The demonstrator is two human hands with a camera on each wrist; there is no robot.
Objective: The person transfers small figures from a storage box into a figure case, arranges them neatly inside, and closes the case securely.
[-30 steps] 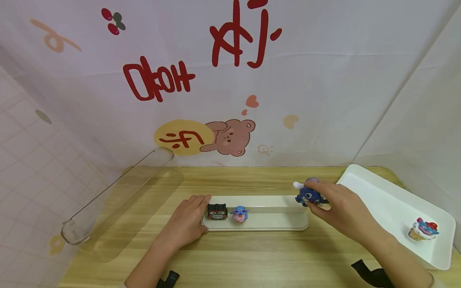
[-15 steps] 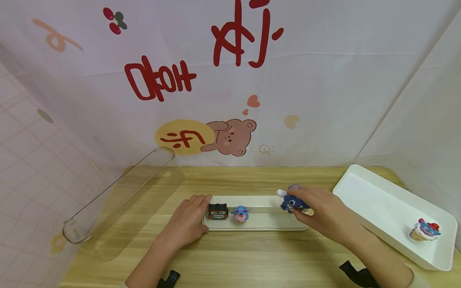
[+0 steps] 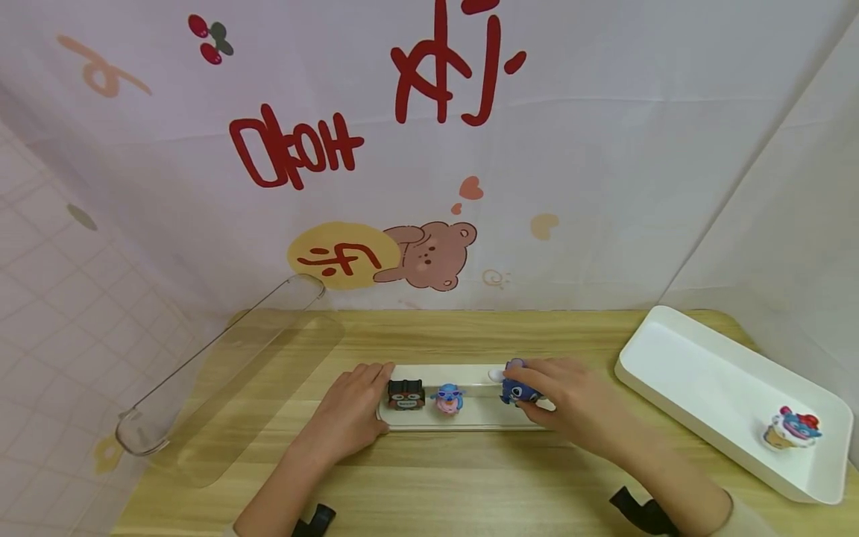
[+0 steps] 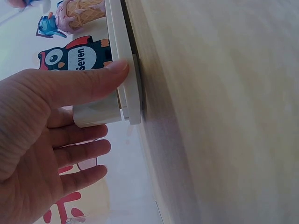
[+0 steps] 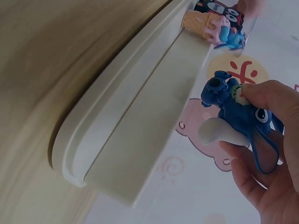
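A long cream-white stepped display base (image 3: 479, 424) lies on the table. My left hand (image 3: 354, 409) holds its left end, the thumb on the front edge and the fingers behind it. Beside that hand stands an owl figure (image 3: 406, 395) with "Seven" lettering on its belly. Right of the owl is a blue figure on a pink ice cream cone (image 3: 447, 400). My right hand (image 3: 570, 395) pinches a dark blue, big-eared figurine (image 5: 238, 109) with a white part between thumb and fingers. In the right wrist view this figurine is raised clear of the base.
A white tray (image 3: 711, 406) stands at the right, holding a blue and red figure on an ice cream cone (image 3: 792, 430). At the left a long transparent cover (image 3: 235, 373) leans near the wall. A printed cloth (image 3: 590, 164) hangs behind the wooden table (image 3: 463, 492).
My right hand has carried the dark blue figurine leftward and slightly lower, from the base's right end to over its right half. The left hand stays in place.
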